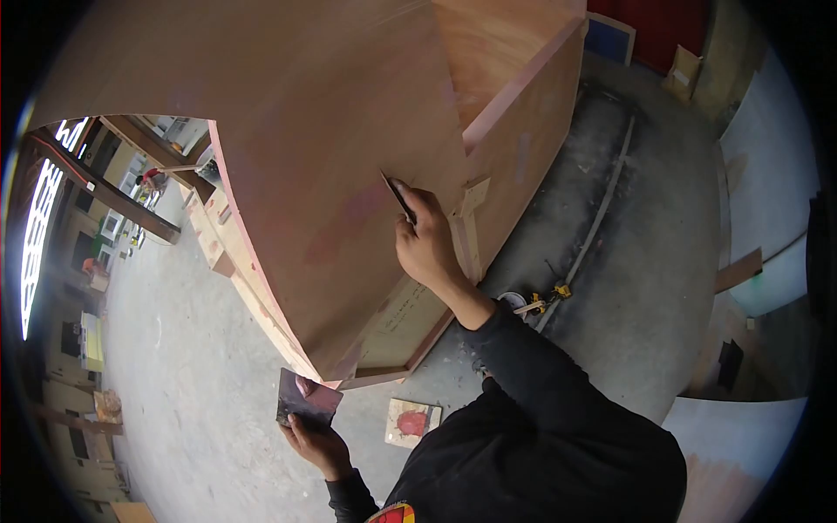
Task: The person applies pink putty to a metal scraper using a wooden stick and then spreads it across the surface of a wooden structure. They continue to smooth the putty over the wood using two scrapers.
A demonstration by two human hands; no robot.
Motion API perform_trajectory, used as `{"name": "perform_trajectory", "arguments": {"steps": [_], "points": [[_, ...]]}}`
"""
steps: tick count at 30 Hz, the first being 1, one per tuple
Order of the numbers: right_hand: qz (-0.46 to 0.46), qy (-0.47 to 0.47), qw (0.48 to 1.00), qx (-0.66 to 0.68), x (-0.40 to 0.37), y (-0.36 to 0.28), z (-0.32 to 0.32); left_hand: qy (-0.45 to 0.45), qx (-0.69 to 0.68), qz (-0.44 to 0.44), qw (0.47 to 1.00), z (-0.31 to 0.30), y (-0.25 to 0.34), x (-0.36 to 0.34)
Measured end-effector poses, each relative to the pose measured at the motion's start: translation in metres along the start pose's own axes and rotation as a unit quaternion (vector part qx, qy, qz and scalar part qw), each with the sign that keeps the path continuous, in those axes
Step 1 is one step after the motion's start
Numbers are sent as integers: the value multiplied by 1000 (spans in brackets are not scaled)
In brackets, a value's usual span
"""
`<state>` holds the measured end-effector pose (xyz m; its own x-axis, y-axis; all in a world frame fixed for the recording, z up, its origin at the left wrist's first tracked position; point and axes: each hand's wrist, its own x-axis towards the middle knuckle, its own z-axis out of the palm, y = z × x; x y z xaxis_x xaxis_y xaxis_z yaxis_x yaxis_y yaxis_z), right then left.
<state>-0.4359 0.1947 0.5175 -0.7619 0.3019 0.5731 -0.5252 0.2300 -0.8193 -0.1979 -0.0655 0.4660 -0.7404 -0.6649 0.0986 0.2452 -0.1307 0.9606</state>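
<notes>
My right hand [425,235] is closed around a thin dark spreader [398,197], whose tip meets the large brown wooden panel [331,209]. Faint pinkish patches mark the panel near the tip. Lower down, my left hand [317,444] grips a dark square plate [307,401] from below, its thumb at the edge. A lump of pink paste [304,386] lies on that plate, close to the panel's bottom corner.
On the grey floor sit a small board with a red patch [412,424], a round tub [512,299] and a yellow power tool [558,292]. A wooden frame [214,240] stands left of the panel. People [153,179] are visible far left.
</notes>
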Motion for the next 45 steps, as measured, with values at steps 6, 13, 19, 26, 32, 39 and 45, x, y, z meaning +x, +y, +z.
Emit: {"name": "perform_trajectory", "arguments": {"steps": [6, 13, 19, 26, 32, 39, 45], "points": [[-11, -8, 999, -41, -36, -38, 46, 11, 8, -2, 1000, 2, 2, -4], [-94, -131, 984, -70, -28, -23, -14, -28, -9, -18, 999, 18, 1, 2], [-189, -86, 966, -151, 18, 28, -31, -21, 48, -14, 999, 23, 6, -1], [-180, -66, 972, -135, -6, 26, -4, 18, 31, -22, 999, 27, 8, -9], [-102, -8, 995, 3, 19, -5, -31, 4, 28, -14, 1000, 33, 8, -9], [-53, 2, 994, -93, 7, -30, 19, 65, 130, 12, 989, 47, 13, -20], [-54, -204, 975, 65, 1, -39, -21, 60, 68, -11, 996, 48, 18, -20]]}}
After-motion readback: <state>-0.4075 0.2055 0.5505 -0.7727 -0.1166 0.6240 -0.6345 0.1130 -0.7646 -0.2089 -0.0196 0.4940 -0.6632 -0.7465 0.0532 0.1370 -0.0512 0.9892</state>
